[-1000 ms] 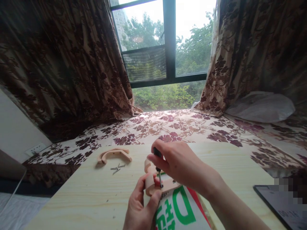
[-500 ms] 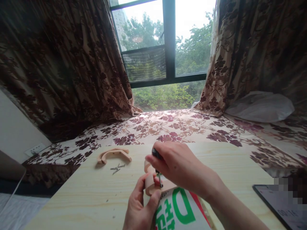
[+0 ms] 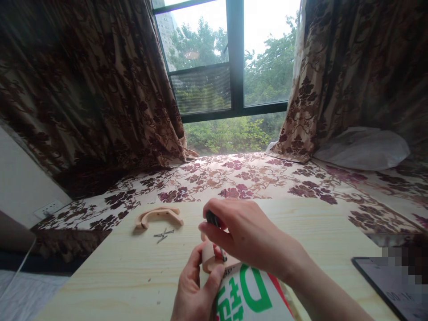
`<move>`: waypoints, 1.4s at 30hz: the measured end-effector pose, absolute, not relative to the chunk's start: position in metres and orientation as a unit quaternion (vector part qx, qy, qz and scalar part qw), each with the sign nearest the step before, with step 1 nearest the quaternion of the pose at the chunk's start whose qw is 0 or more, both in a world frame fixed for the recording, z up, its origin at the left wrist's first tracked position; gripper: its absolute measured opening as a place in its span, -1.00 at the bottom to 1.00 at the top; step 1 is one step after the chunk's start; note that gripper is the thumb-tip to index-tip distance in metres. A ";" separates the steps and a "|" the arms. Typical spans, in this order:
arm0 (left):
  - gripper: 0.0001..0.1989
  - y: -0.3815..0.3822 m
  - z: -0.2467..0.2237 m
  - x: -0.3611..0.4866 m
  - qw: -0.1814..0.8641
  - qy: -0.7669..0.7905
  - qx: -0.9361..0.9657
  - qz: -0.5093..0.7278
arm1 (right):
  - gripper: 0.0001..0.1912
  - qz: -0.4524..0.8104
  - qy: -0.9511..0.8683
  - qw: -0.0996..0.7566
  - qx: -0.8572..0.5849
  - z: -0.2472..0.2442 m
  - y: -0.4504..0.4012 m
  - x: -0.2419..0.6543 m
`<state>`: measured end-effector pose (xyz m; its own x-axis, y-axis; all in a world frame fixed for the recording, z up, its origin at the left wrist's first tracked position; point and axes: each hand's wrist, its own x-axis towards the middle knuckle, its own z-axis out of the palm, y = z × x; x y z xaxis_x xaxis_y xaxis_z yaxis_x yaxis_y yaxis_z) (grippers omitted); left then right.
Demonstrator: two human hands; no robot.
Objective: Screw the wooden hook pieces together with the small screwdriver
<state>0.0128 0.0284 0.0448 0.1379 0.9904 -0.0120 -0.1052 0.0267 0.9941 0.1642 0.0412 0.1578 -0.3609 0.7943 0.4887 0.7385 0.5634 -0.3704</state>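
My right hand (image 3: 234,223) is closed round the dark handle of a screwdriver (image 3: 211,218). Its metal shaft slants down to a screw head at the wooden piece, close by my left fingertips. My left hand (image 3: 200,281) pinches a pale curved wooden piece (image 3: 208,257) between thumb and fingers. Part of that wood is hidden behind my hands. Under it lies a white packet (image 3: 247,290) with large green lettering and a red edge. To the left, curved wooden pieces (image 3: 157,216) rest together on the table, with several loose screws (image 3: 162,235) in front of them.
The light wooden table (image 3: 117,276) has a few small dark specks on its left half. A dark-framed device with a screen (image 3: 391,285) lies at the right edge. Behind the table, a flower-patterned cover (image 3: 240,174) stretches to the window, between curtains (image 3: 133,89).
My right hand has turned and shifted slightly left, and the screwdriver handle leans further left. The tip stays at the same spot. My left hand has hardly moved.
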 end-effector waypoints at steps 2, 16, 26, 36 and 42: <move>-0.59 0.028 0.043 0.012 0.577 0.441 0.493 0.479 | -0.85 0.044 -0.837 0.318 -0.442 0.160 0.038 0.163; -0.54 0.026 0.047 0.017 0.587 0.450 0.456 0.496 | -0.87 0.082 -0.844 0.304 -0.435 0.164 0.036 0.159; -0.60 0.027 0.049 0.016 0.564 0.438 0.494 0.496 | -0.85 0.056 -0.801 0.322 -0.502 0.152 0.048 0.153; -0.56 0.031 0.036 0.016 0.545 0.432 0.501 0.515 | -0.79 0.079 -0.821 0.316 -0.468 0.150 0.050 0.155; -0.58 0.027 0.045 0.017 0.540 0.439 0.503 0.513 | -0.73 0.109 -0.830 0.303 -0.455 0.154 0.047 0.155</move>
